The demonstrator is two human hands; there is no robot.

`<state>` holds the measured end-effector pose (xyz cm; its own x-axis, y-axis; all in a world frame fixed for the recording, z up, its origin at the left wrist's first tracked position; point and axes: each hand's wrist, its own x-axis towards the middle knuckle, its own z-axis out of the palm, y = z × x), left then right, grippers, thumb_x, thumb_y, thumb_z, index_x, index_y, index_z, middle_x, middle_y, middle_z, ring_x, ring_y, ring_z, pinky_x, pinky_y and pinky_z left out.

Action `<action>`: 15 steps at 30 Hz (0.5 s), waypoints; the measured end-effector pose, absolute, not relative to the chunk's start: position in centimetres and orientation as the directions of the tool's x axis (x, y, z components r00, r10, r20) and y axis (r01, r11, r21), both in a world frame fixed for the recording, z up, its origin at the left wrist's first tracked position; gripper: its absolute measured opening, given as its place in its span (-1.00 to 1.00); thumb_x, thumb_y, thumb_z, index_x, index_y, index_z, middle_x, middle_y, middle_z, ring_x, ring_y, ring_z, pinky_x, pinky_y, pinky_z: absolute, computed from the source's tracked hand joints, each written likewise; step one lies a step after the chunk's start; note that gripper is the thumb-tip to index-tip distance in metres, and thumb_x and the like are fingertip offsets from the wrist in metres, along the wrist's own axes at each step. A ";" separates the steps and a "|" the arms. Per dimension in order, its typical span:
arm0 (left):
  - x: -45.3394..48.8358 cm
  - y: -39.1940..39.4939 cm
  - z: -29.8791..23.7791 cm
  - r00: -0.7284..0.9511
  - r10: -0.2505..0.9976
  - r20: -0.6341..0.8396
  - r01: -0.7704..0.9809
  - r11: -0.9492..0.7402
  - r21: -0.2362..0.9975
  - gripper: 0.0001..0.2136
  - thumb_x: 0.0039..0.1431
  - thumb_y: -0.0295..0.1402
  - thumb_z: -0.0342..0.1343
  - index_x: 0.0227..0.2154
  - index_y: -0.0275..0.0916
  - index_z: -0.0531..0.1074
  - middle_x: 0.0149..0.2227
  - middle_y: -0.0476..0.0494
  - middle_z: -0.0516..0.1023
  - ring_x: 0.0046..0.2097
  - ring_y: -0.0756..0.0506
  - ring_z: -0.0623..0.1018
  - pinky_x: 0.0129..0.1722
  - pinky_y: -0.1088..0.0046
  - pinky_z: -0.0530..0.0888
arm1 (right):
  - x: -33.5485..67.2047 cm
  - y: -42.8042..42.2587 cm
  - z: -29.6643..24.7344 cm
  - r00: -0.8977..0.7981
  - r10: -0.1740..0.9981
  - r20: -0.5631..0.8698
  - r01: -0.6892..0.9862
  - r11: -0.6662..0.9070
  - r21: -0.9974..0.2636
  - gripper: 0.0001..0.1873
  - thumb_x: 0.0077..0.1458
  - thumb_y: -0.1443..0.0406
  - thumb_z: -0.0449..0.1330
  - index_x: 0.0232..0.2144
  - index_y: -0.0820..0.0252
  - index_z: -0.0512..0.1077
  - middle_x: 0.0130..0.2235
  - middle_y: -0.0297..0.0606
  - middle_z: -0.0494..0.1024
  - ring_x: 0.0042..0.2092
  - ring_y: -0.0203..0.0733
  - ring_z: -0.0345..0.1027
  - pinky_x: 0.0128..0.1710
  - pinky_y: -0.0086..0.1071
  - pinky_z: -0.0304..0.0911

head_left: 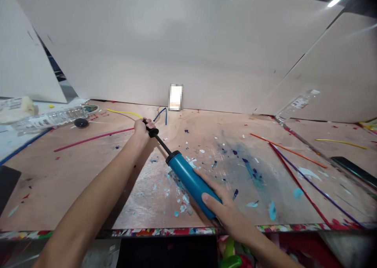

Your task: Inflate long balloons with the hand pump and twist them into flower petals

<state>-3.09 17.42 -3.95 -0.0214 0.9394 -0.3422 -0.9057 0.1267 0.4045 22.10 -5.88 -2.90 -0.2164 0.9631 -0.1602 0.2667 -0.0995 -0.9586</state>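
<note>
A blue hand pump (191, 183) with a black handle and rod slants across the middle of the table. Its rod is drawn partly out of the barrel. My left hand (143, 127) is closed around the black handle at the far end. My right hand (216, 199) wraps the barrel near its lower end, thumb on top. Beyond my left hand lie a yellow long balloon (125, 112) and a bent blue one (165, 113). A dark pink long balloon (94, 139) reaches leftward from beside my left wrist. The pump's nozzle end is hidden by my right hand.
Orange (288, 149), purple (315, 187) and red (297, 199) long balloons lie at the right, near a dark phone (355, 170). Clear bottles (55, 119) (299, 105) lie left and right. White panels (206, 64) wall the back. Paint flecks spot the wooden tabletop (88, 181).
</note>
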 end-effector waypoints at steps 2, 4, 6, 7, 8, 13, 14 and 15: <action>-2.2 16.5 -4.9 -0.044 0.939 -0.340 -0.913 0.101 0.396 -0.87 0.07 -0.53 -0.17 -0.53 -0.22 0.11 -0.68 0.13 0.14 -0.76 0.14 0.16 -0.78 0.64 0.06 | 22.2 -5.7 -2.9 -0.221 0.947 -0.233 0.222 -0.184 -0.958 -0.34 0.07 0.00 0.12 0.20 -0.03 0.18 -0.44 -0.27 0.45 -0.55 -0.24 0.23 -0.61 -0.40 0.16; -1.8 15.5 -5.6 -0.072 0.938 -0.338 -0.917 0.071 0.393 -0.86 0.08 -0.54 -0.19 -0.54 -0.22 0.09 -0.69 0.14 0.10 -0.77 0.14 0.14 -0.77 0.65 0.05 | 22.3 -5.7 -2.8 -0.246 0.921 -0.303 0.183 -0.263 -0.947 -0.30 0.08 -0.02 0.09 0.23 0.01 0.12 -0.60 -0.40 0.29 -0.66 -0.35 0.05 -0.70 -0.48 -0.03; -1.6 14.5 -5.8 -0.100 0.938 -0.332 -0.918 0.042 0.395 -0.85 0.09 -0.54 -0.20 -0.54 -0.22 0.08 -0.69 0.15 0.08 -0.77 0.15 0.12 -0.77 0.65 0.04 | 22.4 -5.9 -2.8 -0.256 0.913 -0.319 0.160 -0.285 -0.945 -0.27 0.08 -0.03 0.10 0.24 0.05 0.09 -0.62 -0.44 0.22 -0.67 -0.38 0.00 -0.70 -0.50 -0.08; -1.6 14.0 -5.7 -0.113 0.939 -0.326 -0.917 0.027 0.397 -0.85 0.10 -0.53 -0.20 -0.53 -0.22 0.09 -0.69 0.16 0.08 -0.78 0.15 0.12 -0.77 0.65 0.04 | 22.4 -6.1 -2.9 -0.253 0.915 -0.316 0.155 -0.284 -0.946 -0.27 0.08 -0.03 0.10 0.24 0.06 0.10 -0.62 -0.44 0.22 -0.67 -0.38 0.01 -0.70 -0.49 -0.07; -1.5 13.4 -5.4 -0.126 0.940 -0.318 -0.916 0.013 0.400 -0.85 0.11 -0.53 -0.20 -0.53 -0.22 0.09 -0.69 0.16 0.07 -0.78 0.15 0.11 -0.77 0.65 0.03 | 22.4 -6.3 -3.1 -0.242 0.919 -0.311 0.152 -0.281 -0.948 -0.27 0.08 -0.04 0.10 0.23 0.06 0.11 -0.61 -0.43 0.23 -0.67 -0.38 0.02 -0.70 -0.49 -0.07; 0.7 9.8 -3.5 -0.115 0.959 -0.258 -0.906 0.005 0.422 -0.88 0.19 -0.43 -0.15 -0.47 -0.20 0.15 -0.66 0.16 0.09 -0.76 0.14 0.11 -0.76 0.62 0.01 | 21.3 -7.1 -4.7 -0.243 0.934 -0.264 0.035 -0.263 -0.964 -0.24 0.08 -0.07 0.08 0.25 0.04 0.06 -0.59 -0.38 0.32 -0.66 -0.38 0.04 -0.71 -0.50 -0.08; 1.4 9.1 -3.2 -0.094 0.966 -0.239 -0.902 0.019 0.432 -0.88 0.20 -0.40 -0.15 -0.45 -0.20 0.16 -0.65 0.15 0.10 -0.75 0.14 0.12 -0.75 0.62 0.02 | 21.0 -7.1 -4.9 -0.253 0.931 -0.263 -0.009 -0.274 -0.962 -0.22 0.08 -0.07 0.08 0.27 0.04 0.01 -0.59 -0.39 0.32 -0.66 -0.38 0.05 -0.71 -0.51 -0.08; 2.1 8.5 -3.0 -0.084 0.970 -0.229 -0.898 0.026 0.439 -0.87 0.22 -0.39 -0.16 -0.45 -0.20 0.16 -0.65 0.15 0.09 -0.74 0.14 0.11 -0.75 0.63 0.03 | 20.7 -7.1 -5.1 -0.263 0.929 -0.259 -0.055 -0.283 -0.958 -0.21 0.09 -0.06 0.07 0.28 0.05 -0.03 -0.60 -0.40 0.31 -0.66 -0.38 0.05 -0.72 -0.52 -0.08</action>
